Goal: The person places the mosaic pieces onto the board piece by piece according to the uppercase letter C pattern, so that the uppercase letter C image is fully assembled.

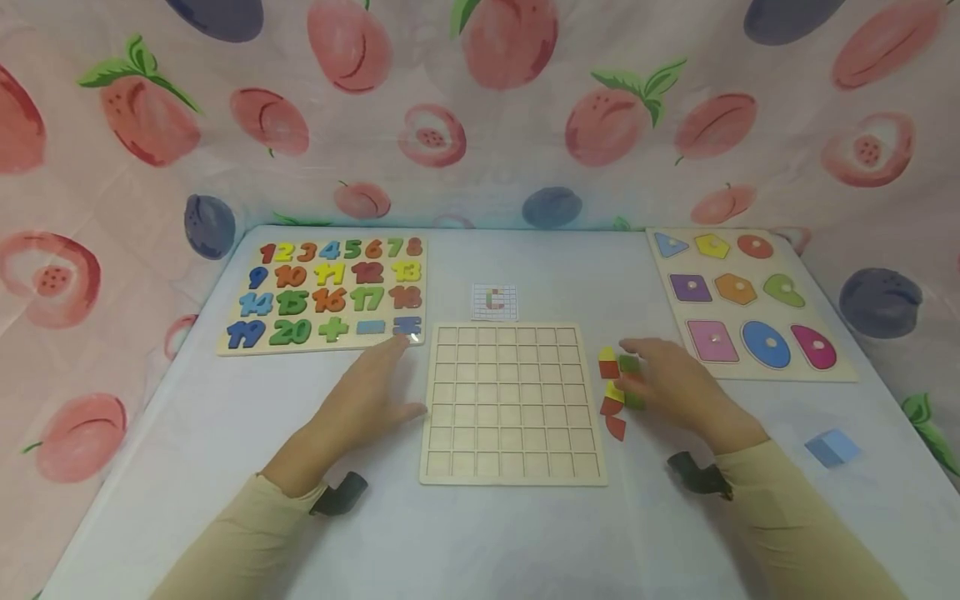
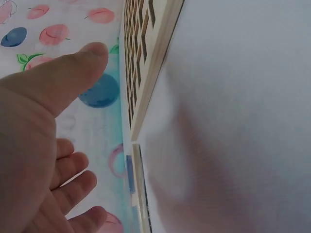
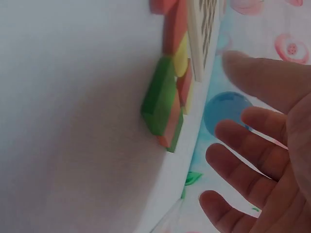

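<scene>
A square wooden grid board [image 1: 512, 404] lies flat between the two hands, its cells bare. My left hand [image 1: 360, 400] hovers at the board's left side with thumb and fingers spread, holding nothing. My right hand [image 1: 675, 387] is over the right side, partly covering a small cluster of coloured blocks. In that cluster are a green block [image 3: 159, 97], red pieces [image 1: 615, 428] and yellow pieces [image 1: 607, 355]. The right wrist view has the fingers loosely apart and holding nothing. Behind the board lies a small pattern card [image 1: 494, 302] with a coloured C-like figure.
A number puzzle board [image 1: 234, 343] stands back left, close to the left fingertips. At the back right is a knobbed shape puzzle board [image 1: 780, 367]. A light blue block [image 1: 832, 448] sits at the far right. Fruit-print cloth [image 1: 495, 183] hangs behind the table.
</scene>
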The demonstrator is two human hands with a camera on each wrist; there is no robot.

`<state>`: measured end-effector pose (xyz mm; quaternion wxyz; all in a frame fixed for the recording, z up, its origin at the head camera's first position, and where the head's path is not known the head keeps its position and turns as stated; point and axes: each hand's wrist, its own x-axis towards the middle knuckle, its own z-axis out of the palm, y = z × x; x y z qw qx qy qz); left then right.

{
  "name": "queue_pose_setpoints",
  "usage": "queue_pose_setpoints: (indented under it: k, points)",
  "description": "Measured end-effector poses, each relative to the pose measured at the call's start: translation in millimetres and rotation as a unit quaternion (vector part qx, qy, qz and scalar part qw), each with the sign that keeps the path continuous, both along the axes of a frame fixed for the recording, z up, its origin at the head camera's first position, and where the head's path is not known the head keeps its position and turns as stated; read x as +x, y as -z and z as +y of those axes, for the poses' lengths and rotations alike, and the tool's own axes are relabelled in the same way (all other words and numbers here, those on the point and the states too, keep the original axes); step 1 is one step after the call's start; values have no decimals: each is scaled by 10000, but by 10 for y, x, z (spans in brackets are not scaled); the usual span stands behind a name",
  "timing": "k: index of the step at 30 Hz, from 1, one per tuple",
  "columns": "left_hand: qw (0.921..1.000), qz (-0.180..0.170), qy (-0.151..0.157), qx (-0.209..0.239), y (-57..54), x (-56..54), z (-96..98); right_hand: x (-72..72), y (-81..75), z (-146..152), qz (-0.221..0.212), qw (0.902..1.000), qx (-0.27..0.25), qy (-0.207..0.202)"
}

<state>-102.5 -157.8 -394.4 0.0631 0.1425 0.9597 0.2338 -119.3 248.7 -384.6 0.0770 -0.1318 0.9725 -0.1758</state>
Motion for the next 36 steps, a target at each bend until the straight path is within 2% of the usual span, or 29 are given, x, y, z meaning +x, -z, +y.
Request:
queue_pose_setpoints:
  k: [5, 12, 24, 36]
  points:
    - [9993, -296, 157, 142, 82, 15, 24, 9, 63, -16, 33, 9999, 7, -122]
    - [9975, -619, 302, 143, 143, 23, 72, 27, 84, -44, -248, 9996, -67, -90]
    - [9958, -811, 328, 283, 122, 37, 100, -1, 83, -70, -298, 9992, 158, -226]
    - [9947, -939, 295, 285, 122, 33, 108, -14, 90, -110, -513, 9985, -12, -204]
